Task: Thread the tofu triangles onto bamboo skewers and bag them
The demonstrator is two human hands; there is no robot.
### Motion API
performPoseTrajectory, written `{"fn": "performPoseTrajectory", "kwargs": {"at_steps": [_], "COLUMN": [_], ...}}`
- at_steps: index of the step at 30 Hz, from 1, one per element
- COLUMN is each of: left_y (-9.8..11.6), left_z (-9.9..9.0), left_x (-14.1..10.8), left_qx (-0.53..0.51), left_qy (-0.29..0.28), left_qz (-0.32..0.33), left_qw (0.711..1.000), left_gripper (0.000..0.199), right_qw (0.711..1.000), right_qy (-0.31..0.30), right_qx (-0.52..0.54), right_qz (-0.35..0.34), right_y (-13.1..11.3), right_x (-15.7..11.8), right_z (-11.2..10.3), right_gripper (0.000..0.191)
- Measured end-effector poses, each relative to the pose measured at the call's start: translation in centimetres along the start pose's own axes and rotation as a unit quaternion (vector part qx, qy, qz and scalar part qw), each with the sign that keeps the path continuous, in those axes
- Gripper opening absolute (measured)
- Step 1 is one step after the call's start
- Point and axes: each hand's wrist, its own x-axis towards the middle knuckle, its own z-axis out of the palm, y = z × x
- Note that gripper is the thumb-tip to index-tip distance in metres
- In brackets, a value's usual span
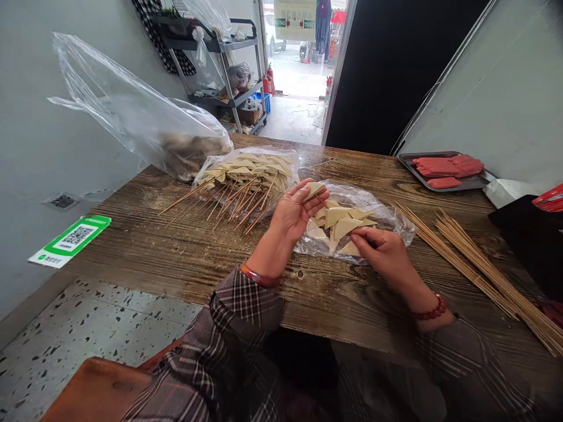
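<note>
My left hand (288,215) is raised over the near pile, palm up, with a pale tofu triangle (314,190) held at its fingers. A thin line by those fingers may be a skewer; I cannot make it out. My right hand (383,251) pinches another tofu triangle (345,228) by its corner, at the pile. Beneath both hands, loose tofu triangles (336,215) lie on a clear plastic bag (398,225). To the left, several skewered tofu triangles (253,167) are heaped on another plastic bag, their sticks pointing toward me.
Bare bamboo skewers (472,258) lie on the wooden table (189,258) at right. Behind them sits a black tray (409,167) of red sausage-like pieces (448,166). A large clear bag (145,123) stands at back left. A QR-code card (73,239) juts past the table's left edge.
</note>
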Motion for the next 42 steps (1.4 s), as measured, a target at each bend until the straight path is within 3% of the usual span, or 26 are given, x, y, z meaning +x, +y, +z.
{"fn": "performPoseTrajectory", "kwargs": {"at_steps": [19, 31, 36, 42], "left_y": [-1.6, -1.2, -1.3, -1.5], "left_z": [0.6, 0.1, 0.1, 0.3], "left_x": [-0.1, 0.1, -0.1, -0.6], "left_qx": [0.042, 0.061, 0.059, 0.069], "left_qy": [-0.008, -0.041, -0.079, -0.107], "left_qz": [0.052, 0.042, 0.041, 0.059], "left_qw": [0.998, 0.996, 0.994, 0.990], "left_gripper": [0.016, 0.013, 0.023, 0.022], "right_qw": [1.000, 0.999, 1.000, 1.000], "right_qy": [0.014, 0.040, 0.019, 0.015], "right_qx": [0.006, 0.018, 0.018, 0.019], "right_qz": [0.002, 0.004, -0.006, -0.013], "right_y": [-0.4, 0.2, 0.2, 0.8], "right_x": [-0.1, 0.0, 0.0, 0.0], "right_z": [0.3, 0.4, 0.3, 0.3], "right_gripper": [0.024, 0.022, 0.021, 0.022]}}
